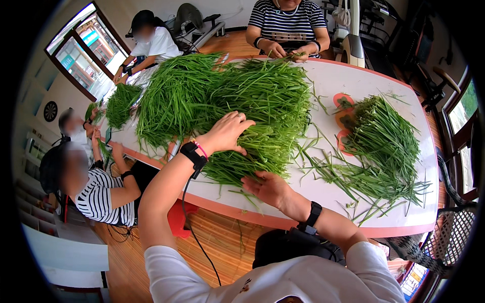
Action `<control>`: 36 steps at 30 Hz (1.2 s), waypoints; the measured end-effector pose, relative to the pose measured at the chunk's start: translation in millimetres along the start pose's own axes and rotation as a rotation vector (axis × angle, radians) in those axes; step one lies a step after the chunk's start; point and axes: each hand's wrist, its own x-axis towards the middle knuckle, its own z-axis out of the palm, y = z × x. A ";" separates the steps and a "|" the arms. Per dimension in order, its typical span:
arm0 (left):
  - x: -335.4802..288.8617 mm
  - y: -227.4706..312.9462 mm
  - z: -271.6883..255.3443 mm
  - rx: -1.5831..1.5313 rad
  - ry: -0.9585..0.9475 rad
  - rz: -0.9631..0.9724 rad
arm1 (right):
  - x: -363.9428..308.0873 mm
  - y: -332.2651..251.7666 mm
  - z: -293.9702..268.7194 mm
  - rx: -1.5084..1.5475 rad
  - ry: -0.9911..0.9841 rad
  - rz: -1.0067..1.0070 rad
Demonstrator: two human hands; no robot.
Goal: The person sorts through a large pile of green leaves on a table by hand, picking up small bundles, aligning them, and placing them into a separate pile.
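A big heap of long green Chinese chives (pixel 262 96) lies across the middle of the table. My left hand (pixel 228 133) rests on the near part of this heap, its fingers spread over the stalks. At the heap's near edge is my right hand (pixel 269 189), turned partly palm up with the fingers stretched out and nothing gripped in it. Its fingertips are by the lowest leaves; whether they touch cannot be made out. To the right, a separate pile of chives (pixel 386 141) sits with its stalk ends gathered, and loose leaves (pixel 333 174) are strewn between the two piles.
The white table (pixel 323 76) has a pink border. Across it, a person in stripes (pixel 288 25) handles a few stalks. Other people (pixel 154 43) work at the left with smaller chive piles (pixel 123 105). A cable (pixel 194 235) hangs from my left wristband. A woven chair (pixel 447 237) stands at right.
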 end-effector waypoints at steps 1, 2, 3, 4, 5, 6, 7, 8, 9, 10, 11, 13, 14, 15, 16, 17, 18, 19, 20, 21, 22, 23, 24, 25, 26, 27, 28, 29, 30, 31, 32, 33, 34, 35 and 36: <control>-4.0 3.7 -1.2 0.003 -0.008 0.000 | 1.4 -1.6 1.1 0.008 -0.003 0.003; -9.1 6.7 -1.2 -0.021 0.074 0.049 | 2.4 -3.2 2.1 0.026 0.014 -0.016; -16.6 9.3 -0.8 -0.048 0.154 0.092 | 2.6 -2.6 4.1 0.044 0.033 -0.028; -21.7 10.9 -1.7 -0.094 0.091 0.062 | 3.3 -3.6 6.8 0.051 0.032 -0.021; -23.2 11.8 0.4 -0.094 0.082 0.059 | 4.2 -5.4 10.1 0.039 -0.035 -0.021; -23.5 13.0 5.1 -0.036 0.044 0.064 | 4.3 -6.8 11.3 0.022 -0.096 -0.023; -23.7 14.6 9.7 0.022 0.006 0.071 | 5.5 -7.0 9.9 0.026 -0.093 -0.018; -22.5 17.5 15.4 0.038 0.076 0.077 | 7.2 -6.6 7.5 0.004 -0.096 0.005; -20.4 18.3 17.9 0.038 0.071 0.072 | 6.9 -5.6 9.9 -0.018 -0.103 0.030; -18.1 18.5 20.0 0.013 0.106 0.053 | 5.8 -2.4 12.1 -0.015 -0.104 0.036; -16.6 18.6 22.0 -0.011 0.141 0.034 | 3.8 2.2 14.3 -0.060 -0.028 0.006; -13.4 19.2 23.3 -0.034 0.171 0.023 | -3.0 3.8 17.5 -0.103 0.052 -0.024; -11.8 16.3 25.3 -0.006 0.168 0.002 | -5.6 1.4 18.0 -0.118 0.042 -0.027; -8.0 17.7 24.5 0.018 0.170 -0.018 | -11.2 -3.6 18.6 -0.137 0.036 -0.032; -5.1 19.5 23.6 -0.035 0.181 -0.050 | -19.2 -9.0 18.6 -0.135 0.040 -0.034; -3.3 21.4 22.2 -0.039 0.179 -0.045 | -29.2 -15.0 18.9 -0.179 0.016 -0.042; -2.0 21.6 19.6 -0.054 0.154 -0.062 | -38.0 -20.4 18.4 -0.221 -0.009 -0.054; 3.8 21.6 17.9 -0.075 0.138 -0.062 | -45.5 -25.8 15.1 -0.215 0.002 -0.078; 1.9 21.9 15.2 -0.053 0.159 -0.046 | -53.3 -30.4 11.0 -0.269 -0.039 -0.058; -2.4 21.8 10.5 -0.039 0.121 -0.080 | -62.3 -34.1 7.7 -0.324 -0.080 -0.039; -5.6 23.5 5.6 -0.011 0.147 -0.061 | -74.0 -37.0 7.6 -0.372 -0.073 -0.043; -7.4 19.9 4.6 -0.010 0.127 -0.062 | -82.1 -42.8 0.5 -0.366 -0.056 -0.076; -4.4 20.9 -3.2 -0.030 0.084 -0.091 | -89.3 -49.4 -6.9 -0.401 -0.102 -0.068; -2.9 21.2 -4.5 -0.021 0.052 -0.094 | -97.0 -52.5 -16.4 -0.430 -0.143 -0.045; -0.6 19.8 -4.4 -0.048 0.042 -0.088 | -104.8 -56.6 -27.7 -0.417 -0.148 -0.049; -3.2 17.6 -9.3 -0.063 0.033 -0.095 | -113.5 -59.4 -35.4 -0.413 -0.146 -0.054; -5.2 12.5 -13.5 -0.115 0.037 -0.086 | -121.0 -62.2 -43.5 -0.416 -0.139 -0.047; -6.4 7.9 -16.6 -0.169 0.042 -0.083 | -128.5 -65.0 -51.0 -0.422 -0.131 -0.035; -5.6 6.9 -23.0 -0.243 0.044 -0.098 | -135.2 -67.8 -57.7 -0.418 -0.100 -0.046; -10.4 1.7 -28.8 -0.249 0.075 -0.082 | -140.7 -69.9 -63.8 -0.420 -0.114 -0.028; -13.1 -3.8 -33.5 -0.364 0.071 -0.129 | -145.9 -72.1 -70.7 -0.399 -0.084 -0.054; -14.3 -6.9 -40.3 -0.477 0.068 -0.179 | -150.7 -74.2 -77.4 -0.377 -0.055 -0.078; -12.2 1.4 -54.9 -0.546 0.070 -0.266 | -155.1 -76.9 -81.7 -0.373 -0.042 -0.094; -12.2 2.5 -62.9 -0.555 0.101 -0.261 | -159.6 -79.1 -83.5 -0.369 -0.028 -0.108; -3.1 15.1 -76.8 -0.674 0.123 -0.267 | -164.7 -84.4 -82.7 -0.369 -0.022 -0.131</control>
